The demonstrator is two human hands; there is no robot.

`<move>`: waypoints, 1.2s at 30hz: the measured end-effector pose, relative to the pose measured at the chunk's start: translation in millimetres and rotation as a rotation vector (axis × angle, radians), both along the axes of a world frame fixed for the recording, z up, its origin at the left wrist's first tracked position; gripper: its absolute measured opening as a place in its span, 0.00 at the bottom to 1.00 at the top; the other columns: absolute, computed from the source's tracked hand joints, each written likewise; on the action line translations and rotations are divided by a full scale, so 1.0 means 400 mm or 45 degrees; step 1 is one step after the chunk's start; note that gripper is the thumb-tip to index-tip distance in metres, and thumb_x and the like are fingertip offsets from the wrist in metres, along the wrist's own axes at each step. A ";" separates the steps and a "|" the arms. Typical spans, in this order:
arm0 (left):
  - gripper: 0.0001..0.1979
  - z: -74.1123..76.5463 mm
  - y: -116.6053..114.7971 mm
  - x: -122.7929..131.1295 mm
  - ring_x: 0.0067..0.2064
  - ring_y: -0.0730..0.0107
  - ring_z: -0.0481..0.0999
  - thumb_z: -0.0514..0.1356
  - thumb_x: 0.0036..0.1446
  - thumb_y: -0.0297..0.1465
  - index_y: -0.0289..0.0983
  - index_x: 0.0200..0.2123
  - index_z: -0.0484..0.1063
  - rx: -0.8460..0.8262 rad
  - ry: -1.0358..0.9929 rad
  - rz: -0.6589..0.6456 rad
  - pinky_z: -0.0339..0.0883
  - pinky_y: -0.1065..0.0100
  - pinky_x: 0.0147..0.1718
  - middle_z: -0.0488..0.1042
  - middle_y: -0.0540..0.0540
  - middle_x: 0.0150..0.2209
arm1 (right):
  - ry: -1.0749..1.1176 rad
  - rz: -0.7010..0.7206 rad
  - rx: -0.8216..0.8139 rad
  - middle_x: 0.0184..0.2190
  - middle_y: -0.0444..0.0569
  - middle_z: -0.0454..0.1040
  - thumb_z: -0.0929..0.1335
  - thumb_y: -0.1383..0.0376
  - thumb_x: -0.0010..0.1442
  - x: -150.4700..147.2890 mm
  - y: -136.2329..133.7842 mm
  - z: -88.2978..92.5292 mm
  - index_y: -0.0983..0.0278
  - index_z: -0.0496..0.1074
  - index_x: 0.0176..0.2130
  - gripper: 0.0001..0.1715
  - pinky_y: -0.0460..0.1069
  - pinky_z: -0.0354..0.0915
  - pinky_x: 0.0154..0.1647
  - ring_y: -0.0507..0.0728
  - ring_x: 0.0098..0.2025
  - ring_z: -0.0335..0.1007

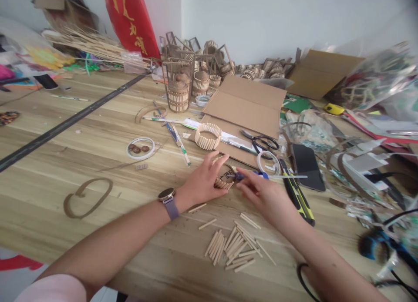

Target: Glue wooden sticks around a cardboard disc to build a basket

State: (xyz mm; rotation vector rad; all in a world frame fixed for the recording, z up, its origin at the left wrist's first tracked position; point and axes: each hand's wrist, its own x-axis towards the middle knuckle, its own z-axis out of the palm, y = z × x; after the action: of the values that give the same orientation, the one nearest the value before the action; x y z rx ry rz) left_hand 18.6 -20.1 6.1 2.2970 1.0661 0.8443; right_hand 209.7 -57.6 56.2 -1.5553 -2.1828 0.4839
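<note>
My left hand (207, 176), with a watch on the wrist, curls its fingers and thumb around a small ring of short wooden sticks (224, 185) on the table. Dark printed characters show inside that ring. A blue glue gun (263, 175) is in my right hand (257, 189), its tip at the ring's right side and a pale glue stick (294, 176) poking out behind. My right fingers cover much of its body. Just beyond my left hand stands a finished-looking stick ring (208, 136). Loose wooden sticks (237, 245) lie scattered in front of my hands.
Black scissors (261, 141), a cardboard sheet (244, 104) and a white tape roll (268, 162) lie beyond. To the right are a yellow-black utility knife (297, 193) and a phone (307, 167). Small stick-built lanterns (178, 93) stand at the back. A brown strip loop (88, 197) lies left.
</note>
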 end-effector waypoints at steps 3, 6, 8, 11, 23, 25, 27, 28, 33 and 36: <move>0.45 0.001 -0.001 0.000 0.63 0.47 0.60 0.68 0.48 0.29 0.41 0.64 0.45 0.013 -0.009 0.002 0.58 0.45 0.59 0.47 0.33 0.64 | -0.059 -0.108 -0.005 0.25 0.46 0.78 0.62 0.59 0.60 0.042 -0.016 0.035 0.61 0.74 0.42 0.15 0.48 0.64 0.26 0.56 0.24 0.72; 0.45 -0.001 0.000 -0.001 0.63 0.47 0.59 0.67 0.48 0.28 0.40 0.64 0.45 0.014 -0.012 0.002 0.58 0.46 0.60 0.48 0.32 0.63 | -0.185 -0.198 -0.075 0.23 0.46 0.77 0.62 0.55 0.60 0.098 -0.029 0.039 0.59 0.73 0.30 0.16 0.48 0.62 0.25 0.56 0.23 0.71; 0.45 -0.004 0.002 -0.001 0.63 0.47 0.58 0.67 0.48 0.28 0.41 0.64 0.45 0.014 -0.031 -0.003 0.58 0.46 0.60 0.48 0.33 0.63 | -0.256 -0.274 -0.118 0.24 0.48 0.78 0.63 0.53 0.59 0.131 -0.033 0.023 0.60 0.74 0.31 0.17 0.50 0.62 0.25 0.58 0.24 0.72; 0.46 -0.007 0.003 -0.003 0.62 0.47 0.60 0.67 0.47 0.28 0.43 0.64 0.45 0.007 -0.049 -0.004 0.60 0.46 0.59 0.48 0.35 0.63 | -0.297 -0.317 -0.196 0.29 0.52 0.79 0.64 0.51 0.57 0.154 -0.033 -0.011 0.62 0.76 0.36 0.20 0.51 0.65 0.28 0.60 0.28 0.74; 0.46 0.001 0.002 -0.005 0.63 0.47 0.60 0.68 0.46 0.27 0.44 0.63 0.46 -0.017 -0.051 0.007 0.58 0.45 0.60 0.49 0.34 0.63 | 0.139 -0.384 -0.297 0.31 0.51 0.78 0.67 0.50 0.53 0.164 -0.039 -0.029 0.63 0.73 0.38 0.21 0.52 0.67 0.29 0.59 0.30 0.72; 0.46 0.001 0.003 -0.006 0.63 0.47 0.61 0.68 0.45 0.27 0.44 0.63 0.46 -0.027 -0.047 0.010 0.58 0.45 0.60 0.48 0.35 0.64 | 0.290 -0.404 -0.270 0.30 0.50 0.77 0.68 0.49 0.52 0.159 -0.042 -0.020 0.62 0.72 0.36 0.20 0.52 0.68 0.30 0.59 0.31 0.72; 0.47 0.000 0.004 -0.006 0.62 0.46 0.61 0.68 0.45 0.27 0.44 0.63 0.45 -0.035 -0.041 0.007 0.58 0.45 0.60 0.48 0.35 0.64 | 0.453 -0.414 -0.238 0.29 0.49 0.76 0.70 0.48 0.49 0.150 -0.044 -0.011 0.61 0.69 0.34 0.20 0.51 0.68 0.31 0.58 0.31 0.71; 0.47 -0.001 0.004 -0.006 0.62 0.45 0.61 0.68 0.44 0.27 0.44 0.63 0.45 -0.038 -0.037 0.001 0.58 0.45 0.60 0.48 0.35 0.64 | 0.529 -0.427 -0.217 0.28 0.48 0.75 0.71 0.48 0.48 0.145 -0.045 -0.007 0.59 0.68 0.33 0.20 0.51 0.68 0.31 0.58 0.30 0.70; 0.46 -0.004 0.006 -0.007 0.65 0.45 0.55 0.65 0.45 0.24 0.41 0.64 0.45 0.003 -0.038 -0.048 0.54 0.44 0.62 0.46 0.33 0.64 | 0.655 -0.478 -0.151 0.28 0.46 0.75 0.73 0.49 0.47 0.133 -0.054 0.001 0.56 0.68 0.34 0.19 0.51 0.68 0.30 0.58 0.29 0.68; 0.48 -0.006 0.005 -0.008 0.67 0.46 0.50 0.64 0.45 0.22 0.42 0.64 0.42 0.052 -0.071 -0.088 0.52 0.45 0.63 0.46 0.34 0.63 | 0.544 -0.433 -0.243 0.25 0.46 0.75 0.73 0.48 0.46 0.142 -0.062 -0.009 0.59 0.71 0.28 0.19 0.51 0.69 0.31 0.58 0.28 0.70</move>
State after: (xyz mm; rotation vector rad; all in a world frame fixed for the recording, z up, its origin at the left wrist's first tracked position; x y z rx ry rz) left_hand 15.2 -18.0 3.9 2.3153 0.9482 0.9049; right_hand 266.6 -82.5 52.6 -1.6908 -1.5551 0.8416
